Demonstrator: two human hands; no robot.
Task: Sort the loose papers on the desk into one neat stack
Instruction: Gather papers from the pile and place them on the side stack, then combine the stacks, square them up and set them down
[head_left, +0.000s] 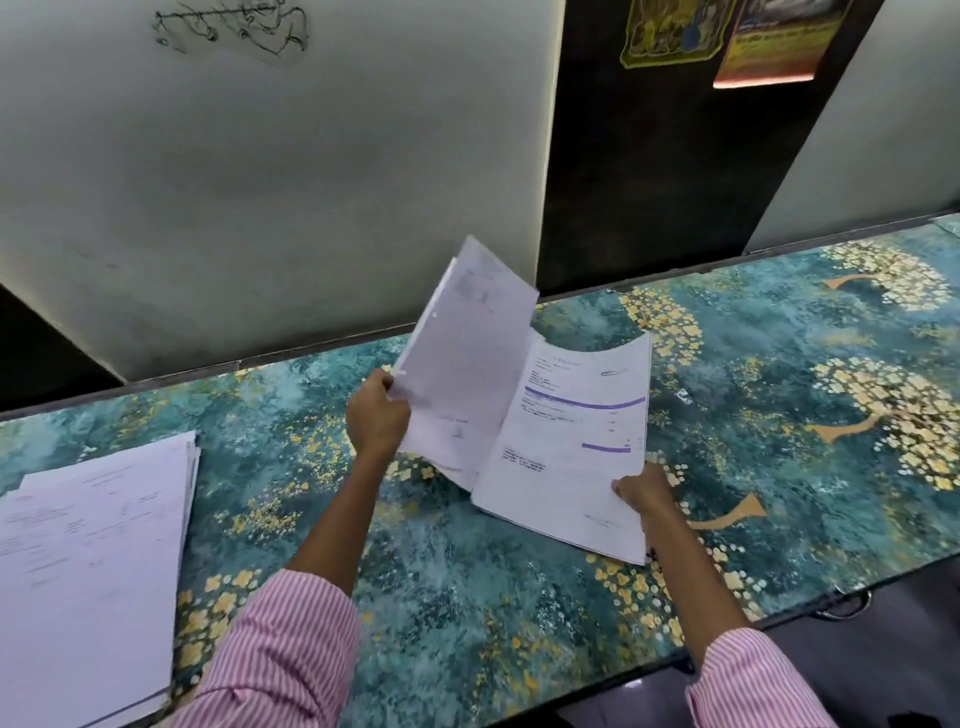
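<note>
Papers lifted over the desk, stack waiting at far left.
The sheets were pinched in the left hand; the right hand clamped the invoice; the stack lay well apart on the desk; a loose pinch could let sheets fan and slide.

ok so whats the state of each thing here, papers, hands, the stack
left hand: gripping the lifted sheets by their left edge
lifted sheets: raised and tilted off the desk
right hand: pinching the lower right of the printed sheets
printed sheets: face up, top edge curling
paper stack: lying on the desk at left, edges roughly aligned
desk: covered by a teal floral sheet
</note>
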